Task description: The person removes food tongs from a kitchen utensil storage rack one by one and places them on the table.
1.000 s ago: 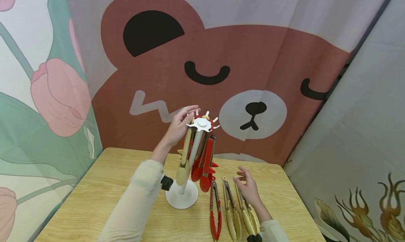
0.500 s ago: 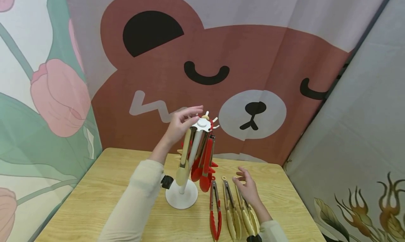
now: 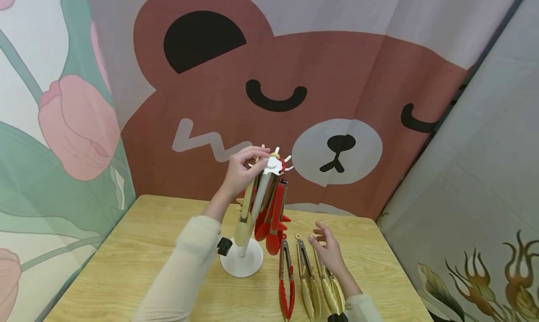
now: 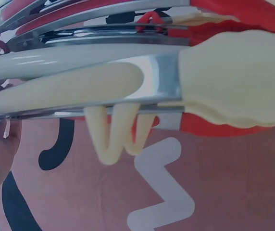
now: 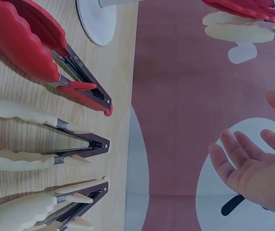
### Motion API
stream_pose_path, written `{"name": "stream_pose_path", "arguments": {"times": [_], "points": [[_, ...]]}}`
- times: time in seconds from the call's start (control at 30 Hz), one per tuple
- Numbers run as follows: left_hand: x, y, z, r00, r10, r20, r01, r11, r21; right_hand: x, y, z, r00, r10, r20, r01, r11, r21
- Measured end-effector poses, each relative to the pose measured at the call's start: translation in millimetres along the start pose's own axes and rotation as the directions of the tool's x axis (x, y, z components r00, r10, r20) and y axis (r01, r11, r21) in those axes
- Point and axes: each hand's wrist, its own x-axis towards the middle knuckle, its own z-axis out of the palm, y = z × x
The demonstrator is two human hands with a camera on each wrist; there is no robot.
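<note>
A white hanging rack [image 3: 242, 266] stands on the table, its round top ringed with hooks. Several red tongs [image 3: 274, 219] and cream tongs [image 3: 243, 230] hang from it. My left hand [image 3: 242, 172] is at the left of the rack's top, thumb over the disc and fingers along the far side. In the left wrist view, a cream pair of tongs [image 4: 233, 77] hangs close, hiding part of the fingers. My right hand [image 3: 330, 252], fingers relaxed and holding nothing, hovers above the cream tongs [image 3: 332, 291] lying farthest right.
Red tongs [image 3: 287, 282] and another cream pair [image 3: 309, 289] also lie on the wooden table [image 3: 122, 266], right of the rack. A curtain with a bear print [image 3: 202, 106] hangs behind the table. A grey cloth [image 3: 476, 163] stands along the right.
My left hand has shifted slightly right over the rack's top, its thumb now over the disc. The right hand stays nearly still, and the tongs keep their places.
</note>
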Motion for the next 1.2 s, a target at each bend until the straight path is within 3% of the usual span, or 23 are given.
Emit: {"name": "stream_pose_path", "arguments": {"times": [0.23,0.63,0.97,1.2], "points": [[-1.5,-5.0,4.1,0.998,0.026,-0.051,-0.027,1.0,-0.004,0.7,-7.4,0.4,1.0,-0.015,0.01,0.015,1.0,0.002],[-3.8,-7.6,8.4,0.995,0.017,-0.103,-0.019,1.0,-0.018,4.4,-13.5,5.8,0.998,-0.068,0.017,0.068,0.998,-0.003],[-5.4,-9.6,8.3,0.993,0.017,-0.118,-0.018,1.0,-0.008,-1.5,-59.9,7.0,0.992,-0.124,0.009,0.124,0.991,0.044],[-5.7,-9.1,9.2,0.993,0.015,-0.12,-0.018,1.0,-0.025,-0.6,-74.1,10.0,0.986,-0.167,0.005,0.167,0.985,0.037]]}}
